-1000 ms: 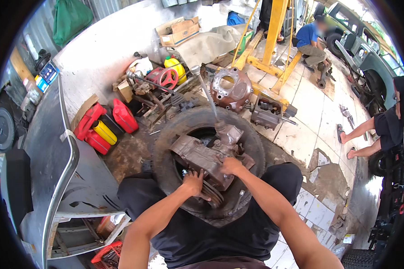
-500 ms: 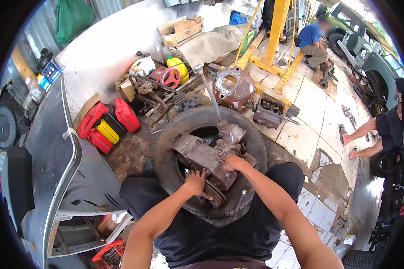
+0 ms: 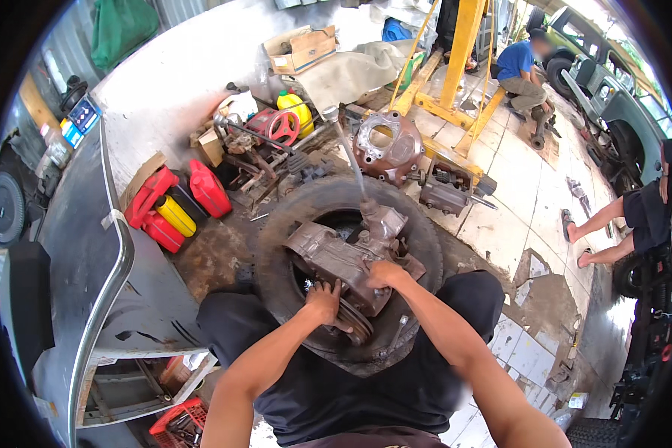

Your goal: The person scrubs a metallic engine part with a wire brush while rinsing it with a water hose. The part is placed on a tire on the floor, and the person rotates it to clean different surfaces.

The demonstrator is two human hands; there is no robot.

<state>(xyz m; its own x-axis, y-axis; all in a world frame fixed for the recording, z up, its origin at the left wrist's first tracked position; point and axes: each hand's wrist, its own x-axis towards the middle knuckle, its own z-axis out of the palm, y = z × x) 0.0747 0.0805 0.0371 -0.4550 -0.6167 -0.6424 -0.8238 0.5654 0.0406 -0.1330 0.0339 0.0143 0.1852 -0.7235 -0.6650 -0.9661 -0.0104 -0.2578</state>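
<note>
A greasy brown metal gearbox casing (image 3: 328,249) lies across a worn tyre (image 3: 276,216) between my knees. A long gear lever (image 3: 349,158) rises from its far end. My left hand (image 3: 323,303) wraps over the rim of a grooved round drum (image 3: 356,323) at the casing's near side, fingers apart on top and thumb lower down. On the casing's right part rests my right hand (image 3: 385,275), its fingers bent together against the metal; anything small inside them is hidden. Beside the drum, a small metal tool (image 3: 402,322) lies on the tyre's near side.
Past the tyre are a brown bell housing (image 3: 384,145) and an opened gearbox (image 3: 446,187). Red jerrycans (image 3: 210,190) and a grey vehicle panel (image 3: 153,313) are at left. A yellow hoist (image 3: 461,60), a crouching person (image 3: 517,63) and another person's legs (image 3: 601,224) are at right.
Both hands stay at almost the same places on the gearbox, with only a slight shift of the right hand. The view has moved a little.
</note>
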